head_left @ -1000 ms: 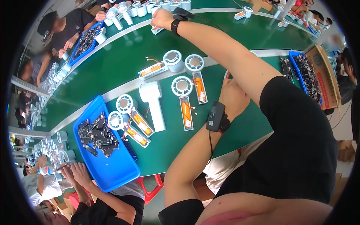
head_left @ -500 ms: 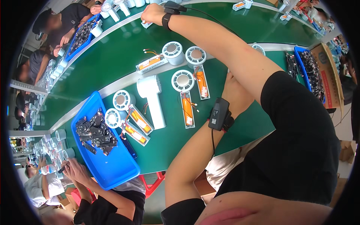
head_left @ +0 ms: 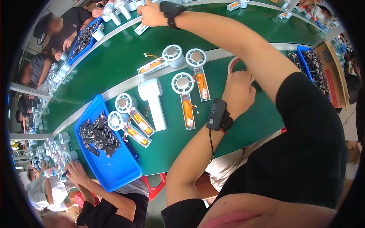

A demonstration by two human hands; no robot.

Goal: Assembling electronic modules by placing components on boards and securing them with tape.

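My right arm stretches across to the far belt, where my right hand (head_left: pixel 153 15) is closed around a white handheld fan; its open handle (head_left: pixel 141 29) shows below the fingers. Beneath that arm, my left hand (head_left: pixel 239 91) is closed on a pale fan part with a round rim (head_left: pixel 232 65); forearm and fingers hide most of it. Left of this hand lie fans with open handles, orange batteries and loose wires: one fan (head_left: pixel 188 110), another (head_left: pixel 202 84), and one at the belt edge (head_left: pixel 153 67). A white fan (head_left: pixel 155 102) lies face down beside them.
A blue tray (head_left: pixel 114 176) with black circuit pieces stands at the left, two more open fans (head_left: pixel 140 123) against it. A blue bin (head_left: pixel 304 57) of dark parts and a cardboard box (head_left: pixel 332 76) are at the right. Co-workers sit left, one hand (head_left: pixel 78 171) near the tray.
My right hand has shifted slightly left, and more of the fan handle beneath it shows. My left hand has turned and moved a little; a round rim now shows beyond it.
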